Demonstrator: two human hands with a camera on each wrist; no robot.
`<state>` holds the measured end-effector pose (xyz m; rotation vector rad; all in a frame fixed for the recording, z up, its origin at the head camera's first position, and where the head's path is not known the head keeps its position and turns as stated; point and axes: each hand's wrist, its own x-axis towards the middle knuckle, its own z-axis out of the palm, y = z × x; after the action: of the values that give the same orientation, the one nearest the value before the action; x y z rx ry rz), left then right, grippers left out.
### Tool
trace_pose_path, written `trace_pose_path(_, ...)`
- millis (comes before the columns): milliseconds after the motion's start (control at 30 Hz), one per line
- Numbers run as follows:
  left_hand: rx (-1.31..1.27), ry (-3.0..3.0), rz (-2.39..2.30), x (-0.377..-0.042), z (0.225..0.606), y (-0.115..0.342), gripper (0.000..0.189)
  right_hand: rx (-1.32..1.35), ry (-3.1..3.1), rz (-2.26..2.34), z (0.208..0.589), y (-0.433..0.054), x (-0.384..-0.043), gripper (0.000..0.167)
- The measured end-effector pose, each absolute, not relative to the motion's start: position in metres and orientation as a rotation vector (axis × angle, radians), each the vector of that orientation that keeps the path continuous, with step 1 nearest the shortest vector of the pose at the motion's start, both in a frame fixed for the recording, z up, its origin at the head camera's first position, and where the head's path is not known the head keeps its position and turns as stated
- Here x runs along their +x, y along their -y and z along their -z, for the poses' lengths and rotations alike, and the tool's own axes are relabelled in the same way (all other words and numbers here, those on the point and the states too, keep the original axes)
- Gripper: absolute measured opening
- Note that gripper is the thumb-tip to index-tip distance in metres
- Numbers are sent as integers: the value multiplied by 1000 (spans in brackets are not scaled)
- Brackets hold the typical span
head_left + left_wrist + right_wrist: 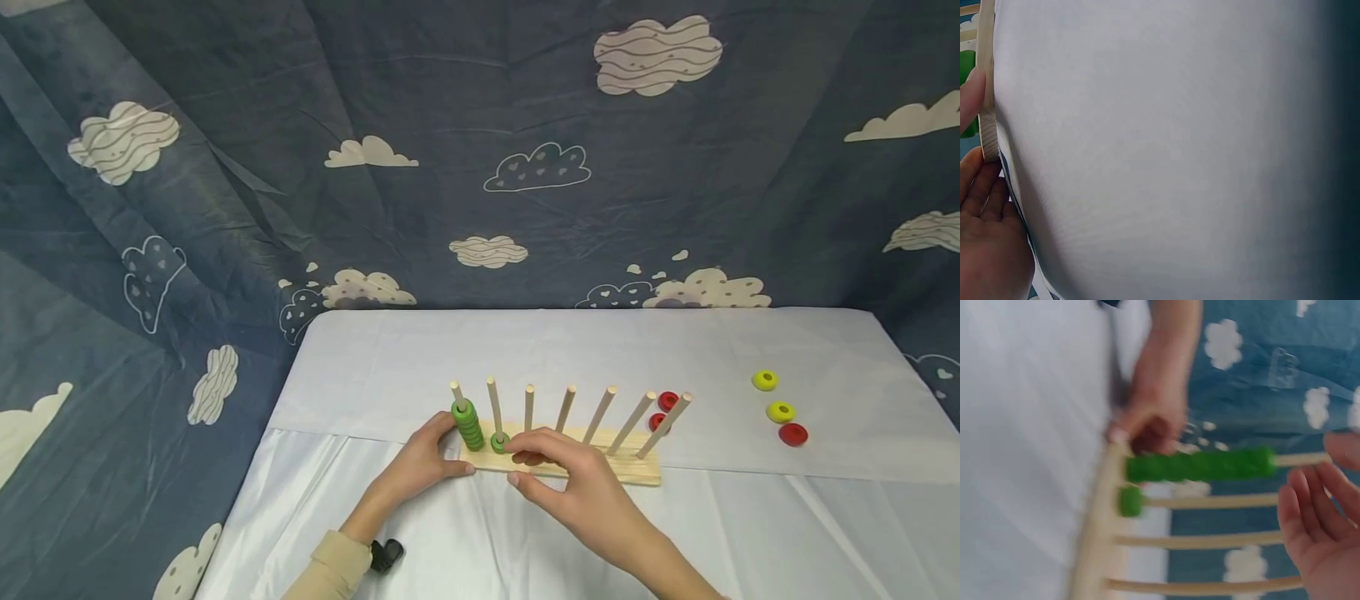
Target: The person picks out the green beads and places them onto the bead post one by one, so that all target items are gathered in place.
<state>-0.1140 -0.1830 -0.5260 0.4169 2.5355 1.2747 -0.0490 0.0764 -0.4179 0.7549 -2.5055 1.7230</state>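
Observation:
A wooden peg stand (637, 473) with several upright pegs lies across the white table. Several green rings (468, 425) are stacked on its leftmost peg, and a single green ring (499, 442) sits low on the second. The left hand (423, 462) grips the stand's left end, thumb at the front edge and fingers round the end, as the left wrist view also shows. Over the middle of the stand hovers the right hand (581, 487), nothing between its thumb and fingers. In the right wrist view its fingers (1310, 519) are loosely extended beside the peg tops.
Two red rings (667, 402) lie behind the stand's right pegs. Farther right are two yellow rings (781, 412) and another red ring (792, 434). A small black object (386, 556) is beside the left wrist. Dark cloud-patterned cloth (450, 100) hangs behind the table.

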Motion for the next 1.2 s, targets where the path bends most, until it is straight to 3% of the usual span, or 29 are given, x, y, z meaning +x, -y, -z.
trace_pose_path(333,398,-2515,-1303,-113,527,184,71,206,2523,-1976,468,-50,-36,35)
trace_pose_path(867,422,-2518,-1281,-115,529,186,72,199,2556,-2094,492,-22,-47,66)
trace_pose_path(1200,426,-2501,-1289,-115,527,186,70,147,2544,-2189,502,-14,-55,69)
